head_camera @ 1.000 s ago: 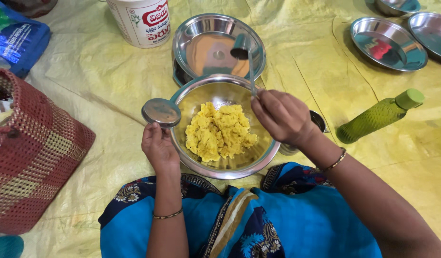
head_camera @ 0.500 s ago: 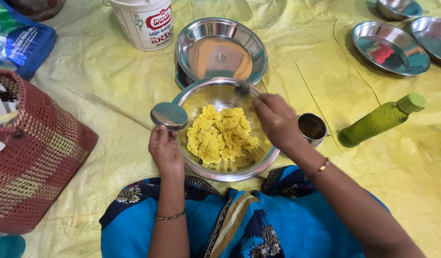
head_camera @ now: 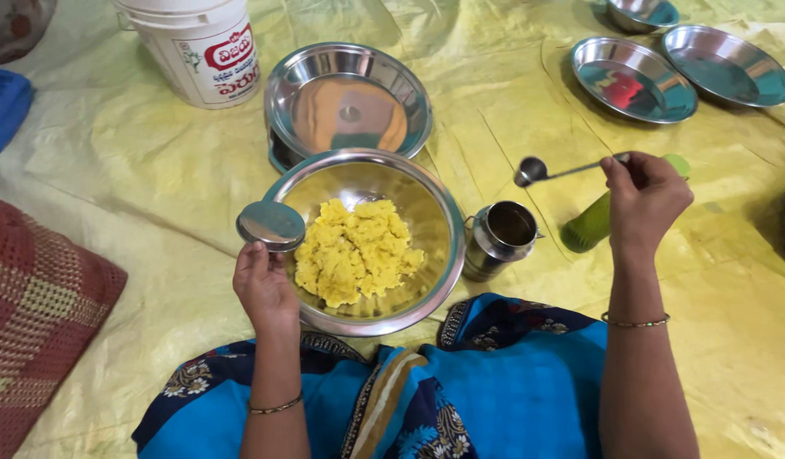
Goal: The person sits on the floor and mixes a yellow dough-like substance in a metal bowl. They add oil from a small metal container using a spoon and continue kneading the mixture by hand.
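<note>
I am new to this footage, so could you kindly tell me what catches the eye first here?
The steel bowl of bright yellow crumbly food sits in the centre on the yellow sheet. The left hand holds a round steel lid at the bowl's left rim. The right hand lifts a small ladle above a little steel can, right of the bowl.

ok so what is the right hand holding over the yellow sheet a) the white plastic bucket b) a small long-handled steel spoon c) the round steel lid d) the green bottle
b: the right hand pinches the handle of a small long-handled steel spoon, raised above the small steel can, while the round steel lid is in the left hand at the rim of the large steel bowl of yellow food.
</note>
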